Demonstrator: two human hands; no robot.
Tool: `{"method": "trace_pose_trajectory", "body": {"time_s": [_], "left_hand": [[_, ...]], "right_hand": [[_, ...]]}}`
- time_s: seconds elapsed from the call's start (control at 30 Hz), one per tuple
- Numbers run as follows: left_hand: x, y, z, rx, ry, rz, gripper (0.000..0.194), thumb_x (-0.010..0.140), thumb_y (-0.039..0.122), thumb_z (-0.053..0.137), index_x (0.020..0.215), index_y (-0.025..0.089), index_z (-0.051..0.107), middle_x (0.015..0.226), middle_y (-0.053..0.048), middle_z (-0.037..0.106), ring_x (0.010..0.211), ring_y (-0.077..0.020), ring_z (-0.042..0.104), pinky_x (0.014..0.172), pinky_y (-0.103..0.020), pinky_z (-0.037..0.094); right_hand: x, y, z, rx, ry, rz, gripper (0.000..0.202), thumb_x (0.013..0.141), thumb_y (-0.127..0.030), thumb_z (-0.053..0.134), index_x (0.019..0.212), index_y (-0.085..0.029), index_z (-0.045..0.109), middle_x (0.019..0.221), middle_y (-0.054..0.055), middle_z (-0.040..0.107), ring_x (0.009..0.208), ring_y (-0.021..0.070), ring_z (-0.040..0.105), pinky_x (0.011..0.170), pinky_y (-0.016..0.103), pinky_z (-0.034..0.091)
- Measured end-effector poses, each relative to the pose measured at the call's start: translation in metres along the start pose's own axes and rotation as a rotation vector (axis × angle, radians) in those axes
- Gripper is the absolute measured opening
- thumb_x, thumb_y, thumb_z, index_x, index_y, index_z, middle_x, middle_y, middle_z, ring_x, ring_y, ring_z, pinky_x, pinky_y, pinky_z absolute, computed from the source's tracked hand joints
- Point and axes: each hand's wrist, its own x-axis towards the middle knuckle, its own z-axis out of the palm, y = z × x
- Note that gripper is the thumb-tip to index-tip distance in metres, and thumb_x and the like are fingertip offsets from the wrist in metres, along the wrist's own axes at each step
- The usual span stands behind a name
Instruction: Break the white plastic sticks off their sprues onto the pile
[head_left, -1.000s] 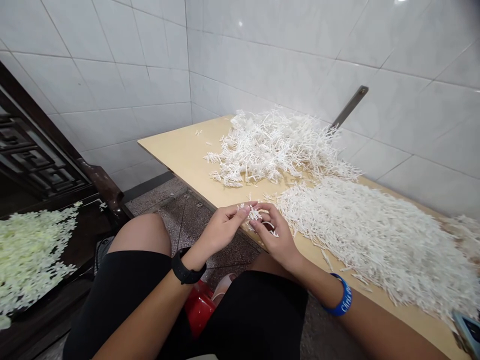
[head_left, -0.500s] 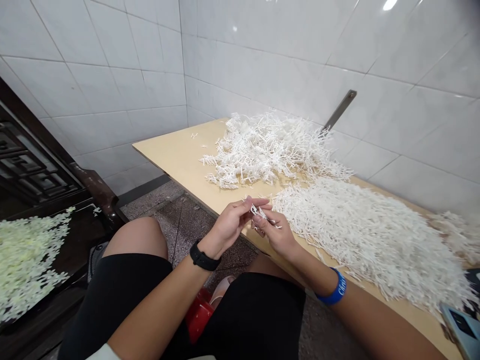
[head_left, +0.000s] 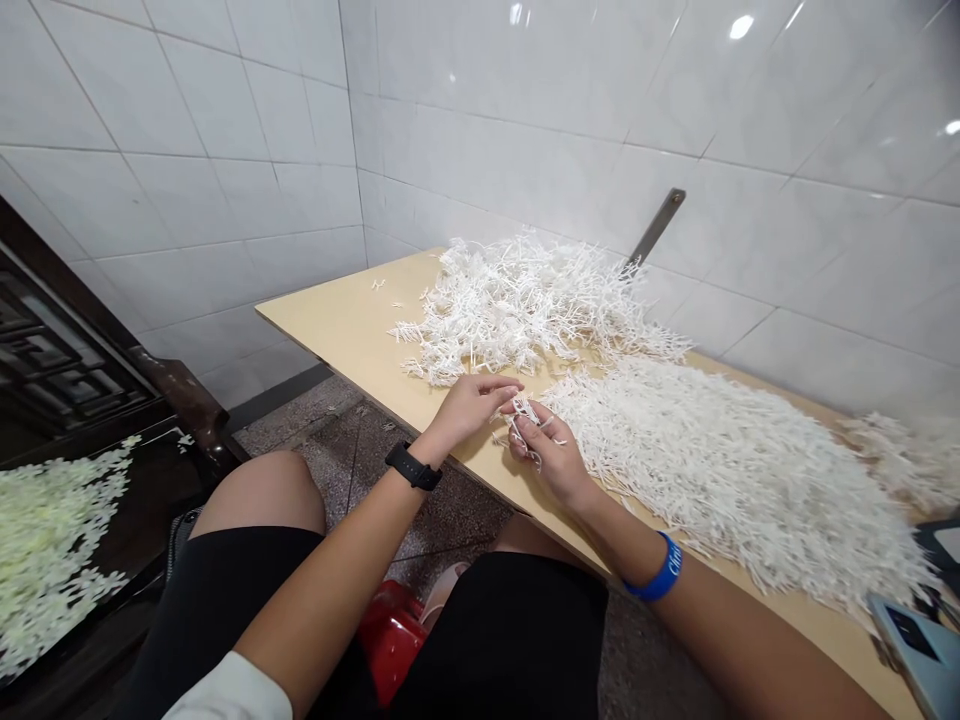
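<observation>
Thin white branched plastic sprig (head_left: 526,420) at frame centre, over the smooth tan table (head_left: 352,310) edge. Right hand (head_left: 551,455) fingers curled, gripping it; left hand (head_left: 472,405) fingertips pinch its upper tip. Spiky white piles (head_left: 525,300) (stringy, tangled) just beyond, upper centre and right.
</observation>
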Motion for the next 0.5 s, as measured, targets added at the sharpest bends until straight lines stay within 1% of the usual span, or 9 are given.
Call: {"method": "trace_pose_trajectory", "body": {"time_s": [0.07, 0.13, 0.2, 0.27, 0.3, 0.33, 0.4, 0.5], "left_hand": [[-0.001, -0.001, -0.001, 0.028, 0.019, 0.022, 0.034, 0.088, 0.041, 0.056, 0.098, 0.014, 0.073, 0.113, -0.013, 0.068, 0.106, -0.0253, 0.061, 0.091, -0.038, 0.048], [-0.006, 0.003, -0.002, 0.050, 0.013, 0.035, 0.046, 0.091, 0.051, 0.046, 0.099, 0.014, 0.073, 0.113, -0.013, 0.068, 0.107, -0.0257, 0.061, 0.094, -0.039, 0.046], [-0.013, 0.007, -0.001, 0.060, -0.058, 0.030, 0.051, 0.090, 0.055, 0.045, 0.101, 0.014, 0.073, 0.111, -0.013, 0.069, 0.105, -0.0259, 0.062, 0.093, -0.038, 0.046], [-0.022, 0.010, 0.001, 0.045, -0.134, 0.024, 0.048, 0.087, 0.055, 0.052, 0.107, 0.015, 0.071, 0.112, -0.012, 0.069, 0.103, -0.0262, 0.063, 0.090, -0.036, 0.048], [-0.026, 0.010, 0.003, 0.035, -0.140, 0.031, 0.047, 0.085, 0.053, 0.056, 0.111, 0.016, 0.070, 0.115, -0.012, 0.069, 0.105, -0.0262, 0.063, 0.091, -0.036, 0.048], [-0.029, 0.010, 0.004, 0.031, -0.123, 0.043, 0.045, 0.085, 0.050, 0.058, 0.114, 0.018, 0.069, 0.119, -0.011, 0.067, 0.109, -0.0261, 0.061, 0.093, -0.035, 0.047], [-0.034, 0.009, 0.008, 0.031, -0.045, 0.077, 0.041, 0.086, 0.045, 0.059, 0.117, 0.020, 0.068, 0.126, -0.009, 0.064, 0.117, -0.0252, 0.057, 0.099, -0.035, 0.044], [-0.037, 0.009, 0.013, 0.024, 0.033, 0.117, 0.035, 0.088, 0.039, 0.057, 0.114, 0.019, 0.070, 0.125, -0.009, 0.064, 0.118, -0.0240, 0.057, 0.102, -0.034, 0.042]], "right_hand": [[0.000, 0.000, 0.001, -0.040, 0.033, 0.007, 0.033, 0.085, -0.046, 0.065, 0.104, -0.020, 0.057, 0.059, -0.007, 0.042, 0.050, 0.0087, 0.036, 0.048, 0.022, 0.028], [0.001, 0.000, 0.002, -0.095, 0.047, 0.003, 0.038, 0.084, -0.047, 0.066, 0.108, -0.020, 0.055, 0.061, -0.006, 0.044, 0.050, 0.0088, 0.038, 0.046, 0.021, 0.028], [0.001, 0.000, 0.002, -0.148, 0.044, -0.010, 0.043, 0.084, -0.049, 0.064, 0.113, -0.020, 0.052, 0.061, -0.006, 0.045, 0.049, 0.0090, 0.038, 0.046, 0.022, 0.028], [0.001, 0.001, 0.003, -0.198, 0.046, -0.041, 0.043, 0.085, -0.049, 0.062, 0.114, -0.020, 0.050, 0.062, -0.006, 0.045, 0.049, 0.0090, 0.038, 0.046, 0.022, 0.029], [0.000, 0.001, 0.004, -0.225, 0.055, -0.058, 0.041, 0.086, -0.048, 0.062, 0.113, -0.020, 0.049, 0.063, -0.006, 0.045, 0.049, 0.0090, 0.038, 0.047, 0.022, 0.030], [-0.001, 0.001, 0.005, -0.254, 0.066, -0.072, 0.039, 0.086, -0.047, 0.061, 0.111, -0.020, 0.049, 0.064, -0.006, 0.046, 0.050, 0.0091, 0.039, 0.047, 0.022, 0.030], [-0.003, 0.002, 0.009, -0.297, 0.093, -0.090, 0.034, 0.087, -0.045, 0.060, 0.108, -0.021, 0.049, 0.064, -0.006, 0.045, 0.050, 0.0093, 0.040, 0.047, 0.022, 0.030], [-0.005, 0.002, 0.013, -0.295, 0.147, -0.077, 0.035, 0.086, -0.046, 0.060, 0.108, -0.022, 0.047, 0.060, -0.007, 0.045, 0.049, 0.0096, 0.041, 0.046, 0.021, 0.029]]}}
